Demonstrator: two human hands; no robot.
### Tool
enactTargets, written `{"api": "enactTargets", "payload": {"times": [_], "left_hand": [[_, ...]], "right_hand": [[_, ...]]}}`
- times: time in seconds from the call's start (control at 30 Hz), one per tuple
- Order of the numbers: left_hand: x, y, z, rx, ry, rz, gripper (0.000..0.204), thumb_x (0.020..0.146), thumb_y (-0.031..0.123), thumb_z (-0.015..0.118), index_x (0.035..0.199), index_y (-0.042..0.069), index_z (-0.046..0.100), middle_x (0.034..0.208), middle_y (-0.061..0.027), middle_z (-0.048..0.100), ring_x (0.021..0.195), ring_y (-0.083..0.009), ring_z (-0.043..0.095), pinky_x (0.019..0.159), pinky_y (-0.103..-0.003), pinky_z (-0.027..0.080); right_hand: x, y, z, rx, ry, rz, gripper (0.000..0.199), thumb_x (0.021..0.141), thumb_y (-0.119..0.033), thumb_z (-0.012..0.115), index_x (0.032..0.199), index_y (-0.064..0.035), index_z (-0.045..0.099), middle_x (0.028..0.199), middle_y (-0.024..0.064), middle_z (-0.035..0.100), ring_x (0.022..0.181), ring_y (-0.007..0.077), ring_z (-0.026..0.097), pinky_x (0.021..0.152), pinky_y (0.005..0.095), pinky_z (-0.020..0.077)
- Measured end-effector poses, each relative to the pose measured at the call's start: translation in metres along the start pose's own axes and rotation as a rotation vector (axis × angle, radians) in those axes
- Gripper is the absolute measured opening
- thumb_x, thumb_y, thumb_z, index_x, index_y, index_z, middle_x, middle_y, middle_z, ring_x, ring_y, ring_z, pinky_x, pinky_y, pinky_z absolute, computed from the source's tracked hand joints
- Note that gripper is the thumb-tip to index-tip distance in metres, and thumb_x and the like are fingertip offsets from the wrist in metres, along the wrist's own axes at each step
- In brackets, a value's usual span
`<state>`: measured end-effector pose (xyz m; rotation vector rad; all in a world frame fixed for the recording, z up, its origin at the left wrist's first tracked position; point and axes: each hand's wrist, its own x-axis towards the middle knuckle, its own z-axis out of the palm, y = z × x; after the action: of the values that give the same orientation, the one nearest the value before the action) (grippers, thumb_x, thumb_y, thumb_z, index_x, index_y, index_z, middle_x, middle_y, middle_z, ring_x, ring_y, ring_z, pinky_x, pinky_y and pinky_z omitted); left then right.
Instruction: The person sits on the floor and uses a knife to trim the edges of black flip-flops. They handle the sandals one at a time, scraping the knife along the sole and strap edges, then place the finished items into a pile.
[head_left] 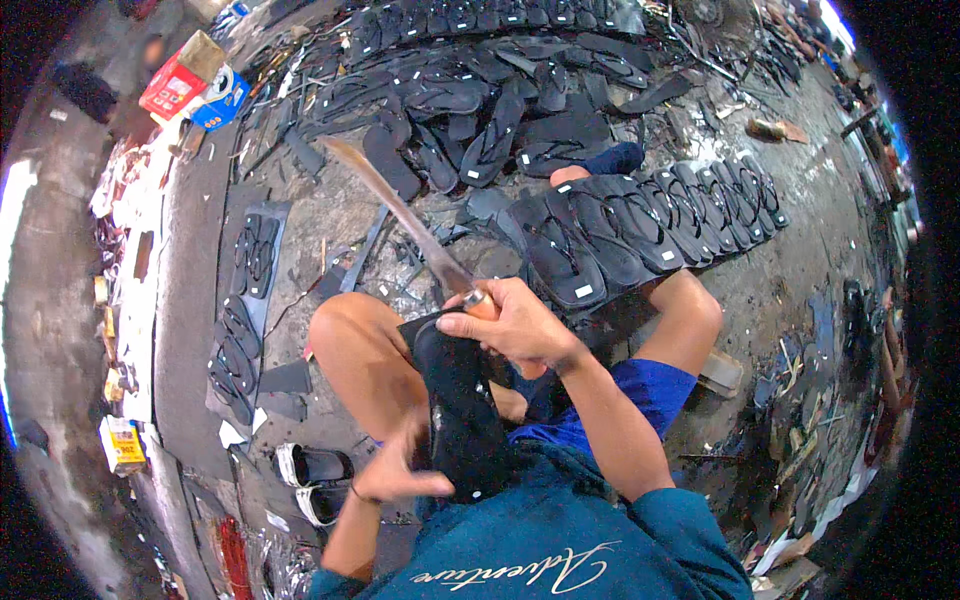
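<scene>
My right hand [520,325] is wrapped round the wooden handle [480,303] of a long knife [395,205]. Its curved blade points up and to the left, away from me. Below that hand a black sandal sole [460,410] lies lengthwise over my lap, its far end by my right thumb. At the sole's near left edge is my left hand [405,465], smeared by motion, with the thumb stretched out and apart from the fingers. Whether it touches the sole I cannot tell. A dark piece [418,330] sits under the sole's far end, at my left knee.
Finished black sandals [640,225] stand in a slanting row beyond my right knee. A heap of black soles [470,120] covers the floor ahead. More sandals [255,255] lie at left, near a pair of white-strapped slippers [315,475]. Red and blue boxes [190,85] stand far left.
</scene>
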<state>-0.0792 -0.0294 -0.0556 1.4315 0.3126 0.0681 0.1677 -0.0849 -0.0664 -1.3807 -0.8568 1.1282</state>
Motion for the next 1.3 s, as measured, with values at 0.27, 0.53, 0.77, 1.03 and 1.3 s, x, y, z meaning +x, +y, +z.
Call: {"api": "enactTargets", "payload": {"times": [0.27, 0.53, 0.77, 1.03, 1.3], "left_hand": [[0.054, 0.083, -0.033, -0.246, 0.521, -0.061, 0.034, 0.095, 0.023, 0.056, 0.116, -0.004, 0.052, 0.098, -0.0107, 0.065, 0.086, -0.0201, 0.066, 0.076, -0.032, 0.054], [0.034, 0.046, -0.030, -0.131, 0.550, -0.091, 0.035, 0.094, 0.025, 0.058, 0.116, -0.001, 0.053, 0.100, -0.0021, 0.060, 0.091, -0.0102, 0.057, 0.083, -0.024, 0.046], [0.031, 0.045, -0.013, -0.180, 0.351, -0.054, 0.023, 0.087, 0.017, 0.066, 0.102, 0.001, 0.062, 0.101, -0.0025, 0.059, 0.095, -0.0125, 0.056, 0.086, -0.028, 0.043], [0.047, 0.067, 0.005, -0.067, 0.061, -0.051, 0.022, 0.084, 0.014, 0.071, 0.101, 0.002, 0.064, 0.100, -0.0030, 0.060, 0.092, -0.0122, 0.055, 0.082, -0.029, 0.042], [0.059, 0.089, 0.030, 0.092, -0.051, -0.158, 0.035, 0.080, 0.019, 0.077, 0.108, 0.003, 0.062, 0.100, -0.0040, 0.063, 0.094, -0.0152, 0.058, 0.087, -0.031, 0.045]], "right_hand": [[-0.104, -0.009, -0.001, -0.560, 0.518, -0.432, 0.028, 0.081, -0.010, 0.070, 0.108, -0.0036, 0.066, 0.092, 0.0135, 0.068, 0.067, 0.0179, 0.061, 0.063, 0.0287, 0.0512], [-0.173, 0.042, 0.023, -0.503, 0.331, -0.248, 0.029, 0.076, -0.016, 0.077, 0.101, -0.0048, 0.068, 0.090, 0.0104, 0.069, 0.060, 0.0177, 0.062, 0.053, 0.0279, 0.0510], [-0.170, -0.024, -0.009, -0.786, 0.317, -0.256, 0.031, 0.076, -0.024, 0.076, 0.101, -0.0081, 0.069, 0.090, 0.0079, 0.069, 0.068, 0.0226, 0.065, 0.059, 0.0319, 0.0534], [-0.144, -0.096, -0.026, -0.731, 0.068, -0.126, 0.026, 0.081, -0.026, 0.073, 0.099, -0.0079, 0.069, 0.070, 0.0100, 0.064, 0.060, 0.0243, 0.064, 0.053, 0.0340, 0.0516], [-0.112, -0.116, -0.037, -0.534, -0.208, -0.187, 0.039, 0.092, -0.019, 0.059, 0.129, -0.0088, 0.055, 0.084, 0.0133, 0.068, 0.074, 0.0251, 0.068, 0.063, 0.0336, 0.0519]]}}
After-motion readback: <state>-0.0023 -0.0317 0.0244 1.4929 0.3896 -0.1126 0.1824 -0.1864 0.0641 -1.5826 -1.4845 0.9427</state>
